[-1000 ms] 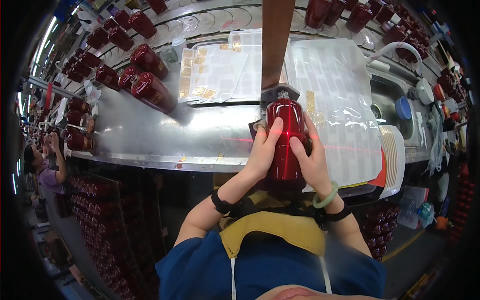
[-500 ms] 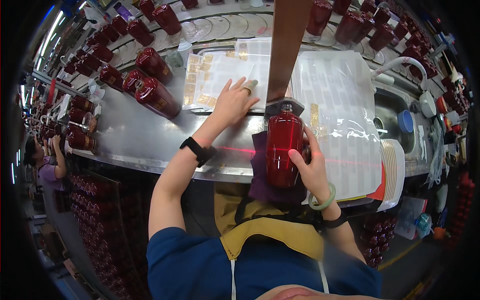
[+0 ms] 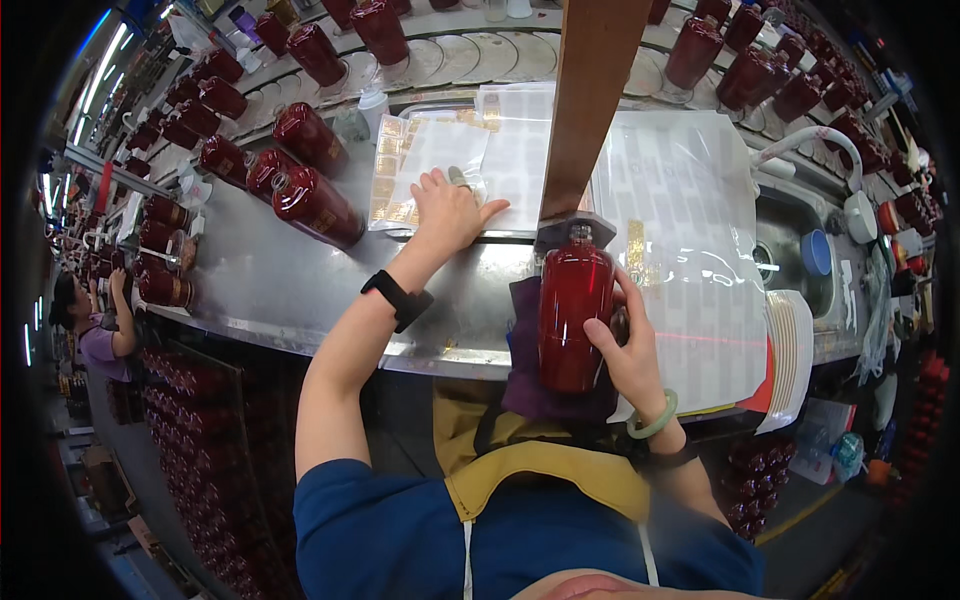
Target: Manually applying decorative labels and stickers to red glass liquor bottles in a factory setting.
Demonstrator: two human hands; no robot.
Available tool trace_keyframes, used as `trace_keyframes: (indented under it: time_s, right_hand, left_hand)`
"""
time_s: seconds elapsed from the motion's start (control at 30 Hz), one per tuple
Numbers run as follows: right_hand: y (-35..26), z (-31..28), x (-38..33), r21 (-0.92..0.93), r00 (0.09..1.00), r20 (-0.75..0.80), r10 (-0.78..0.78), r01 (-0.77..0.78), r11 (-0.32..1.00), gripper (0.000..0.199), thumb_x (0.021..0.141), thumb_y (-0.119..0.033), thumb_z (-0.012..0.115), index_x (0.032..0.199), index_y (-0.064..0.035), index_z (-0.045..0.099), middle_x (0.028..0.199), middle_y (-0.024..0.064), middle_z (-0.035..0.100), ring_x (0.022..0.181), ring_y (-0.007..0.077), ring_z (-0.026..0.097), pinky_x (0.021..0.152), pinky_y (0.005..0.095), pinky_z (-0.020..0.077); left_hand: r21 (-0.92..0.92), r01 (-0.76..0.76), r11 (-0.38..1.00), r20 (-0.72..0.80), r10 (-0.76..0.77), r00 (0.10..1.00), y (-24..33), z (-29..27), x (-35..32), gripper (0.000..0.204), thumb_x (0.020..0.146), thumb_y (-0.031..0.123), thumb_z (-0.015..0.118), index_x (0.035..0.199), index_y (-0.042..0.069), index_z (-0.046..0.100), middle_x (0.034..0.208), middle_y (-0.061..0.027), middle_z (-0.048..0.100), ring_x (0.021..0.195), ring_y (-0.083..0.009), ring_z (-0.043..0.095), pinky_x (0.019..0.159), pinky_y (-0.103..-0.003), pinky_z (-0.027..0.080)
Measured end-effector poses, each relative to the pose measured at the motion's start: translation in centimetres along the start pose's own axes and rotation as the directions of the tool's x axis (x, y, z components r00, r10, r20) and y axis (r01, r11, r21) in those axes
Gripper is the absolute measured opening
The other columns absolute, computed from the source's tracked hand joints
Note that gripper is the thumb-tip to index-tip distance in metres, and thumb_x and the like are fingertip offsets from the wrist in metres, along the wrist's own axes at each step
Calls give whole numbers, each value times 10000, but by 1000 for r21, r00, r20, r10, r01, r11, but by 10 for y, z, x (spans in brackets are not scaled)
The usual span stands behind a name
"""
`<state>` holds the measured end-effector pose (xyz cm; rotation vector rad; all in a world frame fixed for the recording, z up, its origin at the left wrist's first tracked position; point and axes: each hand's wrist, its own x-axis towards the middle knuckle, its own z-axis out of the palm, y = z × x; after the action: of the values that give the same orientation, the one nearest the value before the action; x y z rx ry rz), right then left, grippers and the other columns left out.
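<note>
My right hand [image 3: 632, 345] is wrapped around the right side of a dark red glass bottle [image 3: 575, 320]. The bottle lies with its clear, uncapped neck [image 3: 580, 232] pointing away from me, over a purple cloth [image 3: 530, 375] at the bench edge. My left hand [image 3: 447, 212] rests on a white backing sheet [image 3: 505, 165], fingers apart and thumb stretched to the right. Gold stickers [image 3: 388, 165] line the sheet's left side, close to those fingertips. A ring shows on the left hand. Whether a sticker lies under the fingers is hidden.
A brown upright post [image 3: 590, 110] rises just beyond the bottle neck. Several red bottles [image 3: 318, 205] stand left on the metal bench [image 3: 260, 290]. Behind runs a curved conveyor [image 3: 480, 60] carrying bottles. Plastic-covered sheets [image 3: 690, 250] and a sink [image 3: 785, 215] lie right. A co-worker [image 3: 100, 340] is far left.
My left hand has slid left across the sheet toward the gold stickers. The right hand keeps its hold on the bottle. Bottles on the conveyor have shifted, and the red light line has mostly faded.
</note>
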<state>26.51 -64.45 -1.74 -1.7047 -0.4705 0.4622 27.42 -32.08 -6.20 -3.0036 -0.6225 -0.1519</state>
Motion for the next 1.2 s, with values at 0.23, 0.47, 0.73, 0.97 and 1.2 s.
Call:
trace_keyframes:
  time_s: [0.23, 0.47, 0.73, 0.97, 1.2]
  right_hand:
    - [-1, 1, -1, 51, 999, 41, 36, -38, 998, 811, 898, -296, 793, 1549, -32, 386, 1257, 145, 583, 1120, 220, 580, 960, 352, 487]
    - [-6, -2, 1, 94, 996, 67, 65, -71, 993, 832, 874, -209, 821, 1546, -38, 361, 1273, 141, 569, 1139, 217, 594, 975, 357, 504]
    - [-5, -2, 4, 173, 994, 85, 72, -86, 981, 837, 866, -170, 826, 1541, -36, 349, 1264, 132, 561, 1132, 208, 592, 968, 348, 508]
    - [3, -3, 3, 110, 995, 68, 68, -75, 991, 848, 855, -177, 834, 1540, -43, 351, 1271, 133, 540, 1162, 214, 562, 998, 362, 486]
    - [4, 1, 3, 136, 996, 62, 66, -74, 988, 846, 847, -193, 839, 1530, -46, 363, 1277, 130, 529, 1165, 221, 564, 1000, 369, 479]
  left_hand:
    - [-154, -23, 988, -189, -6, 982, -47, -4, 100, 260, 876, 237, 711, 1006, 13, 682, 945, -171, 743, 864, -374, 737, 723, -483, 579]
    - [-83, -208, 975, -249, 182, 951, -54, 21, 139, 130, 849, 44, 629, 970, 49, 677, 951, -157, 729, 926, -368, 717, 751, -479, 572]
    - [-324, -294, 899, -309, 194, 931, -71, 29, 140, 133, 811, 43, 632, 933, -9, 619, 945, -238, 683, 944, -440, 660, 806, -531, 525]
    - [-118, -344, 932, -312, 294, 903, -69, 33, 139, 111, 877, 53, 596, 959, 37, 669, 957, -168, 710, 962, -371, 696, 795, -470, 576]
    - [-182, -128, 975, -51, 120, 991, -79, 8, 128, 145, 855, 140, 702, 972, 57, 679, 1030, -170, 722, 1044, -348, 693, 815, -462, 578]
